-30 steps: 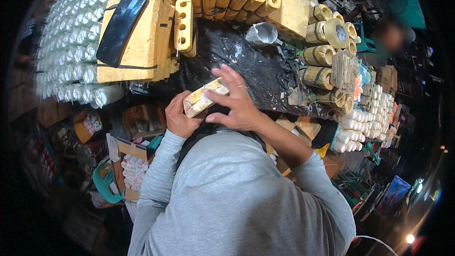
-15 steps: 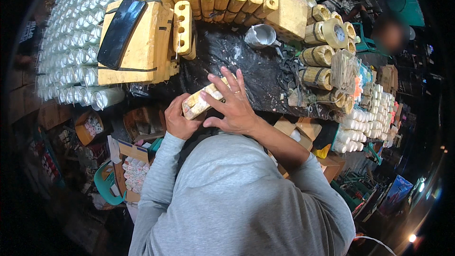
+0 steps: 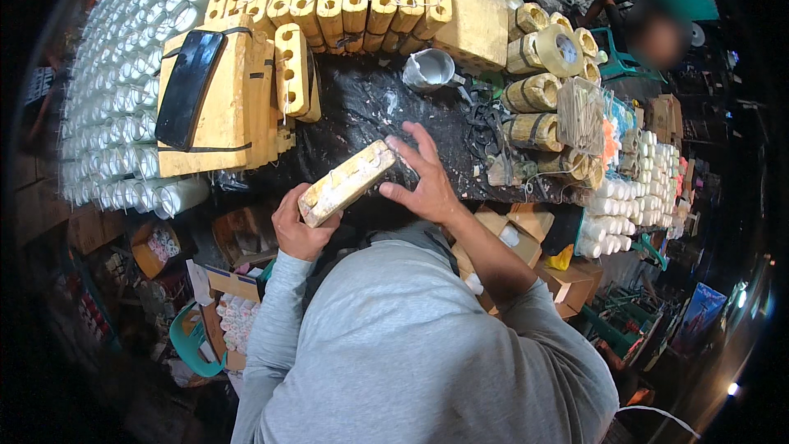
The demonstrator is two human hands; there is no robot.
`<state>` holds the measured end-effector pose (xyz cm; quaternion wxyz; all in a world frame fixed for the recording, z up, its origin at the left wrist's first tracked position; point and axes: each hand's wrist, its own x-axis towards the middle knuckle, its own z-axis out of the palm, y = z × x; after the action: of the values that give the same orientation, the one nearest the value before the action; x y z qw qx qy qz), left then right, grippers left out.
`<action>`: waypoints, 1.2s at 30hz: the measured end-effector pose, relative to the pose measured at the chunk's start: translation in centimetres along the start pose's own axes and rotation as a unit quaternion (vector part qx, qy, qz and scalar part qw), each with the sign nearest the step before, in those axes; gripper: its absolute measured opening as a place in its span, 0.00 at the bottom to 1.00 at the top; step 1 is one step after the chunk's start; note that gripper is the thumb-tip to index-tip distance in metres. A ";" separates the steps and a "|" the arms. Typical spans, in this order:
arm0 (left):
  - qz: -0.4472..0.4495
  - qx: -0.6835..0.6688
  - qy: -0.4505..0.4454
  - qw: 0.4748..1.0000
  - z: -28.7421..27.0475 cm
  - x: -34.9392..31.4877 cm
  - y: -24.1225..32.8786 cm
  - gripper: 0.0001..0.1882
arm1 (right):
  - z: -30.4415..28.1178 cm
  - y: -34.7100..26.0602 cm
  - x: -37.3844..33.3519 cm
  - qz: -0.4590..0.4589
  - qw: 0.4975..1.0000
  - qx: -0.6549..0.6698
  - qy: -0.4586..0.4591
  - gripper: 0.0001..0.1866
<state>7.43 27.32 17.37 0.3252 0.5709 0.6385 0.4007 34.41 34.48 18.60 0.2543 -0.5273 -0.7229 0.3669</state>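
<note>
A yellow candle-mould-like block [image 3: 349, 183], its upper face smeared with white and a thin strand of wick along it, is held tilted over the near edge of the table. My left hand [image 3: 297, 226] grips its lower left end, with thumb and fingers wrapped round it. My right hand [image 3: 427, 181] has its fingers and thumb apart beside the far right end. A fingertip is at the block's corner; whether it touches I cannot tell. Beyond them stands a row of similar yellow blocks [image 3: 353, 0] with round holes. A grey metal pitcher [image 3: 430, 71] is on the table.
A black phone [image 3: 189, 89] lies on strapped yellow blocks [image 3: 222, 136] at left, beside many clear glasses [image 3: 115, 90]. On the right are round yellow moulds [image 3: 534, 92], a tape roll [image 3: 559, 50] and white candles [image 3: 604, 226]. Black plastic [image 3: 353, 107] covers the table.
My right hand has moved off the block's top face to the right, uncovering it. My left hand still holds the block. The view has shifted slightly.
</note>
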 end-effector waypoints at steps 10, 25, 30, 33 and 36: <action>-0.005 0.030 -0.017 0.999 0.0 -0.3 0.4 0.33 | 2.5 1.2 -1.3 -0.149 0.976 -0.155 0.024 0.34; 0.057 0.034 0.010 0.998 0.9 0.6 2.0 0.25 | 0.0 -4.8 0.1 -0.233 0.921 -0.312 -0.028 0.35; 0.068 0.043 -0.004 0.997 0.6 0.8 2.5 0.27 | -2.0 -4.3 -0.4 -0.273 0.911 -0.298 -0.077 0.26; 0.089 0.033 0.004 0.996 0.9 0.8 2.6 0.24 | -1.7 -3.4 0.2 -0.169 0.963 -0.199 -0.067 0.34; 0.069 0.017 0.010 0.997 0.9 0.8 2.7 0.24 | -0.5 -3.9 -0.1 -0.106 0.983 -0.107 -0.101 0.44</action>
<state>9.36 28.27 19.34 0.2809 0.6151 0.6076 0.4167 32.55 33.85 21.97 0.1595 -0.4323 -0.8317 0.3096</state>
